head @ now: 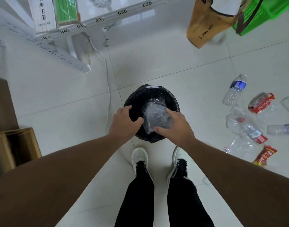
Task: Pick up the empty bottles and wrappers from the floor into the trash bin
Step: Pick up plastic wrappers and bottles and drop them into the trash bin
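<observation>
Fingers, right: fingertips (158, 129) curled round the near edge of a crumpled clear plastic wrapper (156, 116), thumb side lying along its right edge; the grip closes on the plastic.
Fingers, left: bent and a little spread, thumb (138, 120) pointing toward the wrapper; whether they press the liner or only hover over it, cannot tell.
Right hand (176, 126): over the near-right part of the trash bin (171, 99), palm down.
Left hand (124, 122): over the near-left rim of the bin, holding nothing that can be seen.
Wrapper: inside the mouth of the bin, lying against the black liner, upper end toward the far wall.
Trash bin: round, lined with a black bag, standing on the white tiled floor (181, 51) just beyond the person's two shoes (140, 158).
Bottle with blue label (234, 90): on the floor to the right of the bin, well apart from it, lying down, cap pointing away.
Bottle with red label (248, 128): right of the bin, nearer the person than the blue one, lying among crushed clear plastic.
Red wrapper, far (261, 103): right of the bin, between the two bottles.
Red wrapper, near (264, 157): right of the bin, closest to the shoes of all the litter.
More clear bottles (281, 129): at the right frame edge, partly cut off.
White shelving (71, 61): left and beyond the bin, numbered tags on its rail.
Brown paper bag (204, 28): far right beyond the bin, beside a green bag (268, 12).
Cardboard box (17, 145): left of the bin, well apart.
</observation>
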Demonstrator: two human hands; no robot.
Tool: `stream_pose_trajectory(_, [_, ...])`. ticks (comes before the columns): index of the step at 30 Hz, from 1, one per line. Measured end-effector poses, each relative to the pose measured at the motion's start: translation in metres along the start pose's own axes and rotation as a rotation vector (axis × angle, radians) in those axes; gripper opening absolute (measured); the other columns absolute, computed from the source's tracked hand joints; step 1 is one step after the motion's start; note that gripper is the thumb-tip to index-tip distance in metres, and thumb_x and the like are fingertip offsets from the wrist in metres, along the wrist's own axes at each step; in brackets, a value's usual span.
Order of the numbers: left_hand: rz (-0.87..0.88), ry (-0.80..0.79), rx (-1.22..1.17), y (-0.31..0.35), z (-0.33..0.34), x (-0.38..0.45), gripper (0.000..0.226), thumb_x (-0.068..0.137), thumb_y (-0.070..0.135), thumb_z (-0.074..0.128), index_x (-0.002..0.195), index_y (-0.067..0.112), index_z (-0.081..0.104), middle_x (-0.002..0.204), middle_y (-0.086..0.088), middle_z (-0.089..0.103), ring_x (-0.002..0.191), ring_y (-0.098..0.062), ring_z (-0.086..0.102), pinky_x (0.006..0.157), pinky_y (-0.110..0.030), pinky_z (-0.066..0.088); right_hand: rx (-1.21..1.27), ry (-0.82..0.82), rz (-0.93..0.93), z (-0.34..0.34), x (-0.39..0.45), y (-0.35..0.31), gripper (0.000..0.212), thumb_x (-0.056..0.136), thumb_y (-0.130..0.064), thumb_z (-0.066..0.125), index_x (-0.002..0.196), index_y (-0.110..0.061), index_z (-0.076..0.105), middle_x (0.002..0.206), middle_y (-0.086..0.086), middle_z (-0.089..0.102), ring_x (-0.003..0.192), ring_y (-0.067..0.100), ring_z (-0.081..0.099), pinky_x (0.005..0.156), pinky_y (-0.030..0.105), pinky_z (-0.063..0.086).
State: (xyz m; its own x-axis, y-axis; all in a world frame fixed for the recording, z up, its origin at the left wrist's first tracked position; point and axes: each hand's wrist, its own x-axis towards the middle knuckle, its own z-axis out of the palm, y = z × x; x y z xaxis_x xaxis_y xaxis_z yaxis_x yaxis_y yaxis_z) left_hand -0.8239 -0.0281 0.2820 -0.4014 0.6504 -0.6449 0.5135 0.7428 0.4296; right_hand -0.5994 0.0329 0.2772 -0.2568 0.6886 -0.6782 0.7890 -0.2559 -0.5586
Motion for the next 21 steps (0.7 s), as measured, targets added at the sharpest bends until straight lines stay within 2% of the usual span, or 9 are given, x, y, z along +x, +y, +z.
stream_pose_trajectory(2, [0.011,-0.012,0.010,0.002,-0.004,-0.004,0.084,0.080,0.059,0.060,0.155,0.028,0.042,0.153,0.002,0.046,0.140,-0.025,0.045,0.112,-0.053,0.047,0.055,-0.006,-0.008,-0.005,-0.008,0.001,0.108,0.068,-0.069,0.085,0.162,-0.037,0.042,0.160,-0.013,0.044,0.147,0.011,0.043,0.119,0.035,0.039])
stream_pose_trajectory(4, [0.024,-0.024,0.025,0.005,-0.009,-0.008,0.084,0.079,0.060,0.061,0.155,0.029,0.043,0.152,0.002,0.046,0.139,-0.025,0.045,0.111,-0.052,0.048,0.100,-0.010,-0.008,-0.011,-0.019,0.001,0.106,0.066,-0.070,0.086,0.159,-0.039,0.046,0.152,-0.015,0.050,0.141,0.008,0.048,0.118,0.037,0.043])
stream_pose_trajectory(8, [0.062,-0.054,0.066,0.013,-0.020,-0.019,0.085,0.076,0.063,0.062,0.153,0.032,0.043,0.148,0.003,0.048,0.135,-0.025,0.049,0.109,-0.050,0.049,0.179,0.045,0.021,-0.020,-0.049,0.001,0.110,0.054,-0.081,0.079,0.154,-0.046,0.048,0.136,-0.023,0.044,0.127,-0.003,0.041,0.108,0.026,0.035])
stream_pose_trajectory(11, [0.094,-0.078,0.128,0.019,-0.022,-0.033,0.086,0.076,0.065,0.061,0.153,0.033,0.042,0.148,0.003,0.048,0.135,-0.026,0.049,0.108,-0.051,0.049,0.222,0.058,0.063,-0.029,-0.077,0.009,0.114,0.053,-0.084,0.076,0.156,-0.046,0.046,0.150,-0.019,0.043,0.140,0.001,0.040,0.111,0.027,0.034])
stream_pose_trajectory(14, [0.108,-0.108,0.170,0.029,-0.017,-0.048,0.087,0.073,0.069,0.059,0.151,0.034,0.042,0.148,0.002,0.048,0.134,-0.026,0.049,0.108,-0.052,0.049,0.243,0.083,0.103,-0.037,-0.110,0.034,0.110,0.061,-0.078,0.078,0.159,-0.044,0.043,0.161,-0.014,0.040,0.148,0.006,0.039,0.115,0.027,0.034])
stream_pose_trajectory(16, [0.123,-0.131,0.188,0.038,-0.007,-0.059,0.085,0.073,0.070,0.060,0.149,0.035,0.045,0.146,0.003,0.049,0.133,-0.026,0.050,0.107,-0.053,0.050,0.246,0.107,0.146,-0.042,-0.133,0.060,0.106,0.069,-0.073,0.083,0.162,-0.043,0.041,0.163,-0.014,0.038,0.150,0.007,0.038,0.120,0.028,0.033])
stream_pose_trajectory(21, [0.167,-0.205,0.260,0.057,0.047,-0.093,0.086,0.078,0.067,0.063,0.153,0.030,0.044,0.151,0.001,0.045,0.137,-0.026,0.048,0.111,-0.050,0.046,0.346,0.168,0.275,-0.053,-0.182,0.150,0.104,0.069,-0.070,0.087,0.159,-0.044,0.044,0.159,-0.013,0.041,0.147,0.008,0.042,0.113,0.025,0.033])
